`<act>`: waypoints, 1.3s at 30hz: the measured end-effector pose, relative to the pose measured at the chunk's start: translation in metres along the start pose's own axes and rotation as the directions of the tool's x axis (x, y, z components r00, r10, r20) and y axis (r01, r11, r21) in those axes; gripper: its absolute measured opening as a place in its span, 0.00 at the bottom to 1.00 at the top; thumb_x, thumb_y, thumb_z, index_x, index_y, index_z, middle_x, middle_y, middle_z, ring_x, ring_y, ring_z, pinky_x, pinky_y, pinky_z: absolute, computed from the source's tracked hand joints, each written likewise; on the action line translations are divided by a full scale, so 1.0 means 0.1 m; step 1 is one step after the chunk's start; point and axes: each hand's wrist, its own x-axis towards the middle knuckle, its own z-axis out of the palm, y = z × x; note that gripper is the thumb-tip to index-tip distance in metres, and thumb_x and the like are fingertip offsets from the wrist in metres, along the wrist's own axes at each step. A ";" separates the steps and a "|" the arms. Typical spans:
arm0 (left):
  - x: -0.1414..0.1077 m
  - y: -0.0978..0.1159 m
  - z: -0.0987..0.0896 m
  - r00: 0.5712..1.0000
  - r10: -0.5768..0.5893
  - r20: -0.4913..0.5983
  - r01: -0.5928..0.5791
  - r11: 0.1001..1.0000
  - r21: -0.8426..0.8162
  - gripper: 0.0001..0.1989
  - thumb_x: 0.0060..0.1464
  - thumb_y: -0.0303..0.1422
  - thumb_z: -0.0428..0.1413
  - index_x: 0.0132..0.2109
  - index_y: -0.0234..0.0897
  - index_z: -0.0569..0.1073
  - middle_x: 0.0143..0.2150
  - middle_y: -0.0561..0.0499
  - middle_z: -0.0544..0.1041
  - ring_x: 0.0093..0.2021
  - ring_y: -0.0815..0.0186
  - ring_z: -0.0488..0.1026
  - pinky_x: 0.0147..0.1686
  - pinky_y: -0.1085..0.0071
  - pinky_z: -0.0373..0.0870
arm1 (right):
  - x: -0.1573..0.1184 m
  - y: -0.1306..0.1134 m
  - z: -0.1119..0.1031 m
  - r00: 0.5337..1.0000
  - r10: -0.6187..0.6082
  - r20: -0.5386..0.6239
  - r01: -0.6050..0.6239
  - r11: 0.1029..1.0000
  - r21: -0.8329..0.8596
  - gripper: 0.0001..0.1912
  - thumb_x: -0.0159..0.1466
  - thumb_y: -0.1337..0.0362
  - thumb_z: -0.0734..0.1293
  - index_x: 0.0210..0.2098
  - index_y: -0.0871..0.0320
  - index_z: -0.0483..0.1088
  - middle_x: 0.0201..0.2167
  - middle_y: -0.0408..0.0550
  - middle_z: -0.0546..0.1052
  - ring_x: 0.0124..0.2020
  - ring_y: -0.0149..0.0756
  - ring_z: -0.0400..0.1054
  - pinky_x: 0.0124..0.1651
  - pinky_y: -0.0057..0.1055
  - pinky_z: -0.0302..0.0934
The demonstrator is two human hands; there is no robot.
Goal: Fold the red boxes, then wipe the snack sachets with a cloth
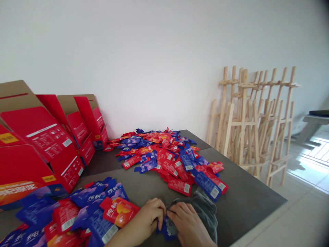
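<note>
Near the front of the dark table, my left hand (153, 214) and my right hand (183, 216) come close together, both closed on a blue pouch (168, 232). The fingers of my left hand pinch its upper left part, while my right hand covers much of its right side. A grey-green cloth (205, 209) lies crumpled under and beside my right hand. Left of my left hand is a red pouch with orange fruit printed on it (119, 211), on top of a heap of blue and red pouches (95, 197).
A wide pile of red and blue pouches (164, 159) spreads over the back of the table (246, 202). Open red cartons (48, 144) stand along the left. Wooden easels (243, 123) lean together beyond the table's right edge, against a white wall.
</note>
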 end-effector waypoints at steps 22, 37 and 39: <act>0.00 -0.05 0.12 0.970 -0.202 -0.132 0.222 0.961 0.165 0.12 0.42 0.16 0.46 0.27 0.38 0.67 0.32 0.52 0.71 0.37 0.66 0.68 0.40 0.71 0.59 | -0.02 -0.01 0.30 0.977 -0.173 -0.127 0.141 0.963 -0.232 0.17 0.62 0.66 0.63 0.51 0.52 0.68 0.47 0.39 0.77 0.45 0.37 0.67 0.45 0.33 0.57; 0.02 0.03 0.08 0.958 -0.256 -0.131 0.273 0.953 0.130 0.11 0.43 0.18 0.46 0.27 0.38 0.66 0.33 0.53 0.71 0.37 0.66 0.69 0.44 0.71 0.59 | -0.33 0.24 -0.03 0.984 0.064 -0.165 -0.092 0.982 -0.167 0.29 0.58 0.74 0.61 0.58 0.54 0.64 0.56 0.44 0.72 0.54 0.41 0.62 0.57 0.35 0.52; 0.02 0.03 0.08 0.957 -0.259 -0.134 0.276 0.953 0.127 0.11 0.43 0.18 0.46 0.27 0.38 0.66 0.32 0.53 0.71 0.37 0.66 0.69 0.43 0.71 0.59 | -0.27 0.13 0.08 0.986 -0.112 -0.123 0.086 0.977 -0.195 0.22 0.63 0.70 0.62 0.55 0.51 0.66 0.52 0.41 0.74 0.51 0.38 0.65 0.52 0.32 0.54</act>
